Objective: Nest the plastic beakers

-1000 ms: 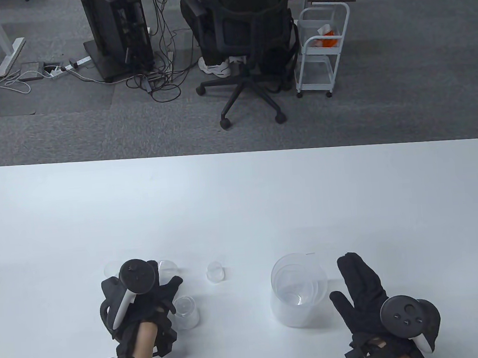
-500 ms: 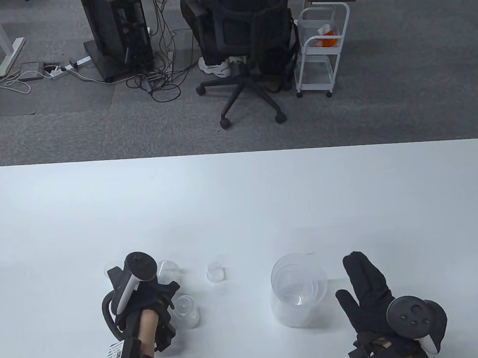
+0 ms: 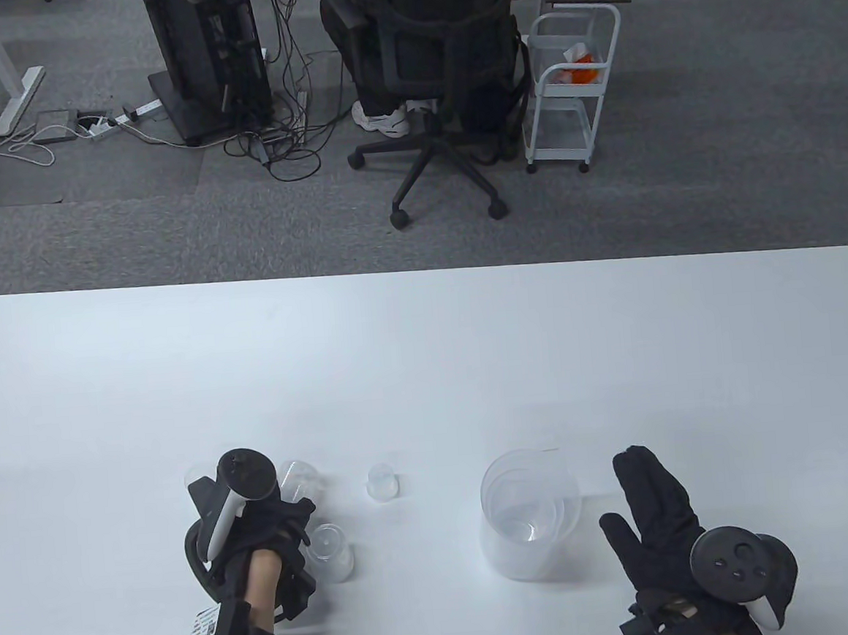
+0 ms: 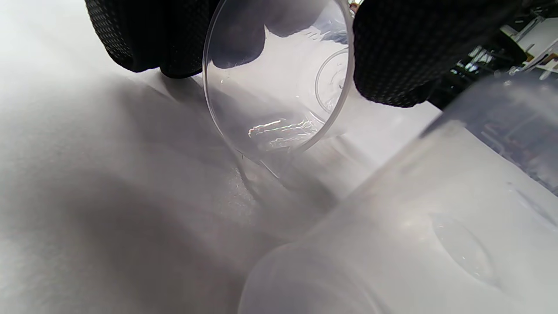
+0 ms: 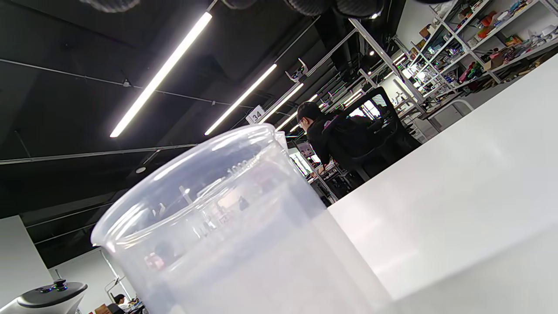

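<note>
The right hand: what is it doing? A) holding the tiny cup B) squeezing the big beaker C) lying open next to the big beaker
C: the right hand lies flat with fingers stretched out, just right of the big beaker and not touching it.

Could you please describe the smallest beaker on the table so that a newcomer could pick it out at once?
Start at the large beaker standing beside the right hand near the front of the white table. Look toward the left hand: between the two, standing alone, is the smallest beaker. Unlike the bigger clear beakers at the left hand, nothing touches it.
</note>
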The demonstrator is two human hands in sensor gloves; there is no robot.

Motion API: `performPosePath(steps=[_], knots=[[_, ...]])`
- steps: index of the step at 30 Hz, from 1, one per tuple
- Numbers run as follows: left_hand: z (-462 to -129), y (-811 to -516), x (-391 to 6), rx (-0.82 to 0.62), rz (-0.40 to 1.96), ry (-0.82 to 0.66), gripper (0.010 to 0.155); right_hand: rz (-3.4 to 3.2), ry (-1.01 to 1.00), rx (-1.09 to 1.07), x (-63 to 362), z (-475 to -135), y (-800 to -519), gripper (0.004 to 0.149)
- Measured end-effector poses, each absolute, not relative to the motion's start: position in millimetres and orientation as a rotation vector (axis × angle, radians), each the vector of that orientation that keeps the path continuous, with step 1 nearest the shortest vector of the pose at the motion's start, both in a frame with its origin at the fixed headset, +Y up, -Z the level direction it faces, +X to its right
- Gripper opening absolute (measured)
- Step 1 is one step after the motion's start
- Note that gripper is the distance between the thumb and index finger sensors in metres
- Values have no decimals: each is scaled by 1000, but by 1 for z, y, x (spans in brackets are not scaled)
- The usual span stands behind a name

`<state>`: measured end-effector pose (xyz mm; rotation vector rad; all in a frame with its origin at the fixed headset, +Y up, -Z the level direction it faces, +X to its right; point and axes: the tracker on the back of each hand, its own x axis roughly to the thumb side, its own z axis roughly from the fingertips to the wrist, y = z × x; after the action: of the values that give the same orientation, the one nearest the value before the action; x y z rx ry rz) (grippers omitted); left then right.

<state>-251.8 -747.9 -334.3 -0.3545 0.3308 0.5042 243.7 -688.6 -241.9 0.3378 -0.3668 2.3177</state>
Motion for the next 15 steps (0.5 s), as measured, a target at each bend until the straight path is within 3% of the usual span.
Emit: performPosePath(steps=[8, 15], knots=[[-330, -725, -250, -287, 527, 300, 79, 2316, -382, 339, 245, -241, -688, 75], [-322, -681, -250, -171, 540, 261, 78, 2314, -393, 342, 246, -239, -688, 74]])
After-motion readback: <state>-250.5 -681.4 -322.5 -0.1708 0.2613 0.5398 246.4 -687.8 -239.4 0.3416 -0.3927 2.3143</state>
